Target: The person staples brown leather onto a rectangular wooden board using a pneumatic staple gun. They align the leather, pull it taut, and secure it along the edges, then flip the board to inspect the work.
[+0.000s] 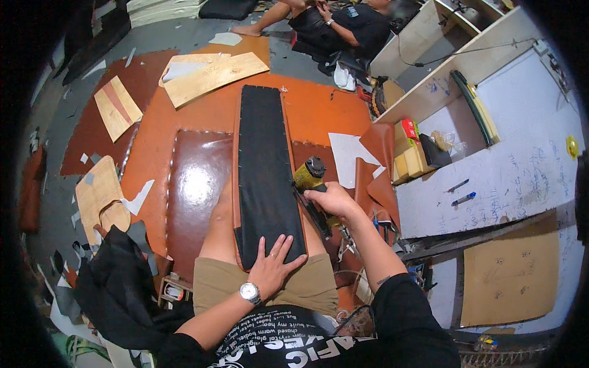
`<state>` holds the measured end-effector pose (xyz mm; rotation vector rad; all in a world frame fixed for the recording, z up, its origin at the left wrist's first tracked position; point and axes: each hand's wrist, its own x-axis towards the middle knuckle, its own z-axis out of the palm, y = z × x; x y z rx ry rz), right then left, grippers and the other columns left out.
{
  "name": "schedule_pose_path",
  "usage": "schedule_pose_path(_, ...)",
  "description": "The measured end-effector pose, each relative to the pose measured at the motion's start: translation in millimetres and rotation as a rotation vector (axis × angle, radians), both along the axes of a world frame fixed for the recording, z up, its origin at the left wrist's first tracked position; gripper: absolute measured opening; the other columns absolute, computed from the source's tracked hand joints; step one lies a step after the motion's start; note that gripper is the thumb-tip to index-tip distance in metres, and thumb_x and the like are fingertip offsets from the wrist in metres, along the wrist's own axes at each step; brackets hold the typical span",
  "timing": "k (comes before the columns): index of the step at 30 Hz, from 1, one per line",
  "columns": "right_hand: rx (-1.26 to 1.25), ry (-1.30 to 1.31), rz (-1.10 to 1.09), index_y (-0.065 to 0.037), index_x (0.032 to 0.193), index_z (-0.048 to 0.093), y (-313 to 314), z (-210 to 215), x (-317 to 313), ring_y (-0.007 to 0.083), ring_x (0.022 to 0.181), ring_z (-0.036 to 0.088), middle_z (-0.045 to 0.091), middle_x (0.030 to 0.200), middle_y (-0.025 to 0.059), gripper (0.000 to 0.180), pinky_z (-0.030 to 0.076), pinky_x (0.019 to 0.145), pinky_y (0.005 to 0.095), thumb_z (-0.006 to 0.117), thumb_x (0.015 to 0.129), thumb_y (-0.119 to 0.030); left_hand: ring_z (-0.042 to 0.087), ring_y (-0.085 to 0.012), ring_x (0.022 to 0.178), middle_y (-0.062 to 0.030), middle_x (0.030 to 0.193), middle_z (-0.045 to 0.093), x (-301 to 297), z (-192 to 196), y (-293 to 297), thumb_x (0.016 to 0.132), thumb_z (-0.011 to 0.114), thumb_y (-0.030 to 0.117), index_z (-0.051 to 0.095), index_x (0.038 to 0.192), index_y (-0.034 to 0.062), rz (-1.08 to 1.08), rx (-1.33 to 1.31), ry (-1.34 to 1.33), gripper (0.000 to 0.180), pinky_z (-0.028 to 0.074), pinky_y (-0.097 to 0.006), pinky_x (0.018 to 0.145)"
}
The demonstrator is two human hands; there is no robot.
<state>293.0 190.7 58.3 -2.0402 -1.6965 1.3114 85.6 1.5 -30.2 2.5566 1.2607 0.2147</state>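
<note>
Your left hand (272,265) lies flat, fingers spread, on the near end of the long black panel (265,172) across your lap. Your right hand (334,199) has its grip closed around the yellow staple gun (308,175) at the panel's right edge. Beyond lies orange leather (319,110) on the floor.

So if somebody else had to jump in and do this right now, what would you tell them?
Left hand: flat, palm down on the near end of the black fabric-covered panel, pinning it on the lap. It grips nothing.
Right hand: wrapped around the yellow staple gun, nose against the panel's right edge, about halfway along.
The panel runs lengthwise away from the body, its brown leather edge showing along the sides, over a glossy brown leather sheet on the floor.
Done: small staples dot the far end and left edge.
Left: probably the rest of the right edge; I cannot tell how far stapling has got there.
</note>
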Motion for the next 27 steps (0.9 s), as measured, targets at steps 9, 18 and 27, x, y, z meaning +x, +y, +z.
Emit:
schedule_pose_path(9,-0.081,-0.018,0.038,-0.001,0.090,0.072,-38,-4,18,0.0165,0.070,0.063,0.069,0.079,0.0050,0.035,0.050,0.065,0.0344,0.075,0.096,-0.035,0.029,-0.0352,0.162,-0.0186,0.174,0.032,-1,-6,0,0.104,0.052,0.023,0.049,0.160,0.0408,0.014,-0.007,-0.060,0.059,0.019,-0.073,0.125)
schedule_pose_path(18,-0.114,-0.152,0.105,0.003,0.117,0.075,-88,8,26,0.0178,0.087,0.070,0.077,0.096,0.0097,0.042,0.056,0.083,0.0374,0.074,0.098,-0.035,0.030,-0.0357,0.162,-0.0193,0.174,0.032,-1,-4,-1,0.104,0.053,0.024,0.053,0.157,0.0401,0.015,-0.004,-0.078,0.056,0.019,-0.073,0.126)
schedule_pose_path(27,-0.070,-0.135,0.099,0.003,0.114,0.077,-140,6,36,0.0395,0.102,0.077,0.080,0.103,0.0234,0.054,0.058,0.092,0.0473,0.075,0.093,-0.047,0.030,-0.0370,0.162,-0.0210,0.173,0.032,-1,-7,-3,0.103,0.054,0.025,0.053,0.157,0.0413,0.008,0.030,-0.073,0.056,0.019,-0.074,0.125)
